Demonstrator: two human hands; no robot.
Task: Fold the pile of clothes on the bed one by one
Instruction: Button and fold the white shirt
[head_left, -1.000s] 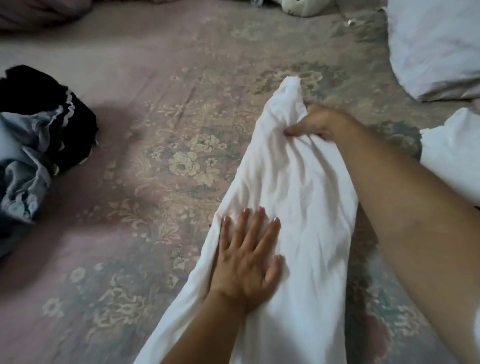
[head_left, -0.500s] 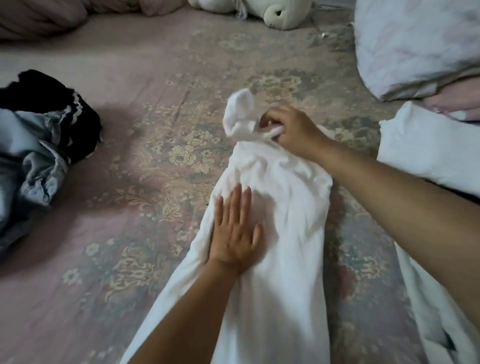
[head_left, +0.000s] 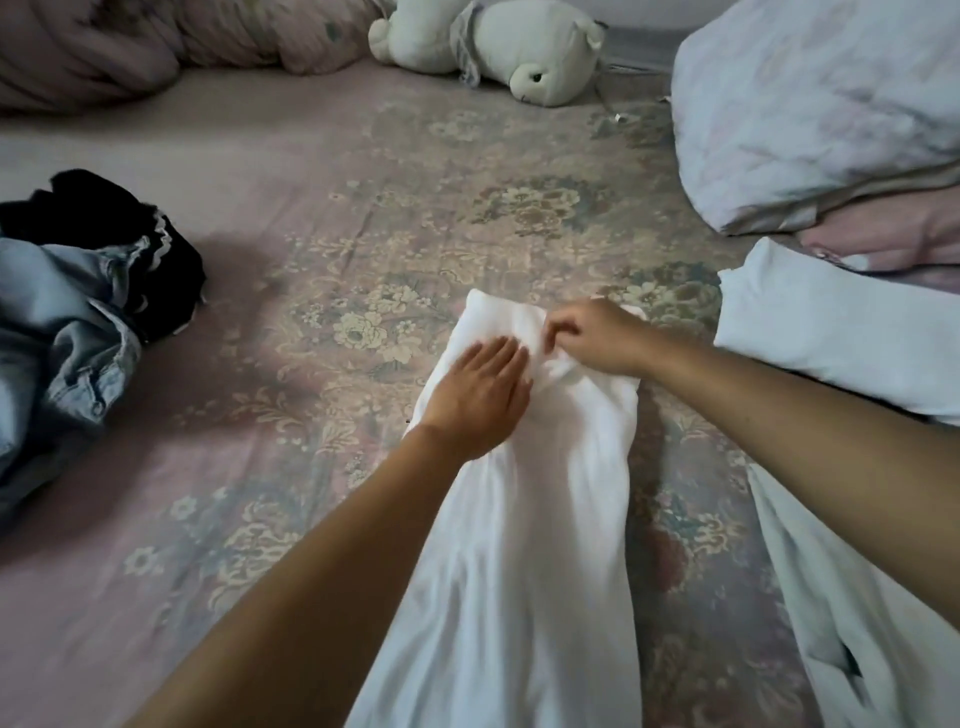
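White cotton runs in a long strip from the near edge of the bed toward its middle: this white garment (head_left: 524, 545) is the piece I am folding. My left hand (head_left: 475, 400) lies flat on it, fingers straight, pressing near the far end so the cloth cannot slide on the flowered bed sheet (head_left: 322, 270) while I work the top. My right hand (head_left: 597, 338) is curled on the far end, pinching a bunched bit of the fabric to tuck it over, I judge, into the fold line my left palm marks. Unfolded denim and black clothes (head_left: 78, 291) wait in a heap at the left edge, kept apart from the folded white piece (head_left: 831, 332) at the right edge. A plush bear (head_left: 519, 52) lies at the far edge.
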